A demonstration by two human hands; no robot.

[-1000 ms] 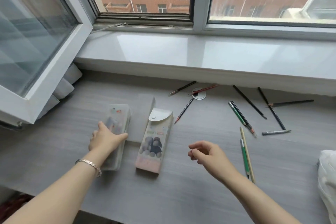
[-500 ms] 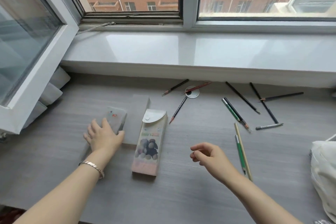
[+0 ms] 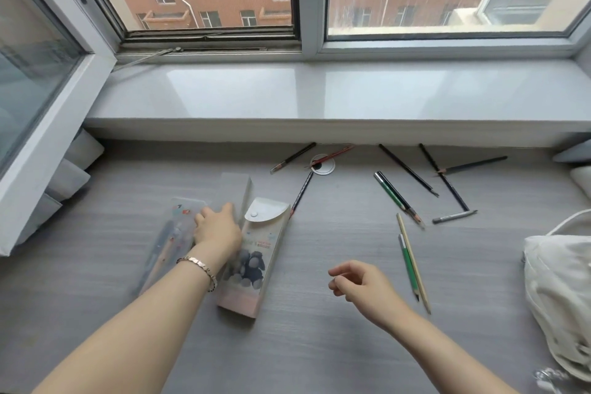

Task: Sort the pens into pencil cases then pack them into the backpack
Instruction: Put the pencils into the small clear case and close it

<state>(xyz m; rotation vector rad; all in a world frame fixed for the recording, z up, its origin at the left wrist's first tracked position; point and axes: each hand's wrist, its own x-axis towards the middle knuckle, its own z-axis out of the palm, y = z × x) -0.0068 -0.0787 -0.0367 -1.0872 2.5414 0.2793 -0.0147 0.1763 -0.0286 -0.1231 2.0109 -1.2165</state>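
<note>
left hand [image 3: 217, 229] lies with fingers stretched forward onto the near end of a frosted pencil case [image 3: 236, 187], gripping nothing that shows; a bracelet [image 3: 200, 267] circles its wrist. just left of it lies a clear pencil case [image 3: 166, 243], just right a printed pencil case [image 3: 256, 256], flap snapped down. right hand [image 3: 361, 285] hovers loosely curled, empty. right of it lie a green pencil [image 3: 407, 262] and a wooden pencil [image 3: 415, 269], side by side; more pens [image 3: 408, 170] lie scattered beyond. a white backpack [image 3: 559, 281] sits further right.

No text can be read; the small red print on the illustrated pencil case [image 3: 256, 253] is blurred.
</note>
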